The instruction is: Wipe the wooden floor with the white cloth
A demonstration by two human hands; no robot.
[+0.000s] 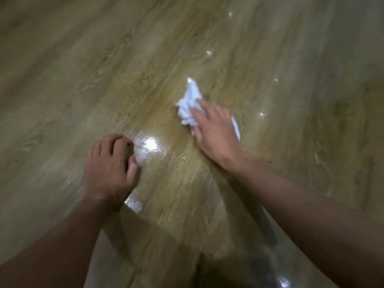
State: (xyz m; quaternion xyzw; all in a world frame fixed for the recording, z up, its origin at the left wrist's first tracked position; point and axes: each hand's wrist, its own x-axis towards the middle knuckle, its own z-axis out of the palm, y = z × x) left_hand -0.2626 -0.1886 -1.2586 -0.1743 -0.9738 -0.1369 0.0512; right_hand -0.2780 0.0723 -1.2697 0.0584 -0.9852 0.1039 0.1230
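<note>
hands low: right hand (216, 132) presses flat-fingered on white cloth (190, 107); left hand (110, 165), fingers curled and empty, rests on wooden floor (83, 69).

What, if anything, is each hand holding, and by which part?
Nothing is held. The right hand presses flat on the cloth, over its near end; the left hand, fingers curled, rests on the floor, empty.

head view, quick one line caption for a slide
Right hand presses a crumpled white cloth on the glossy wooden floor while the left hand rests nearby
</note>
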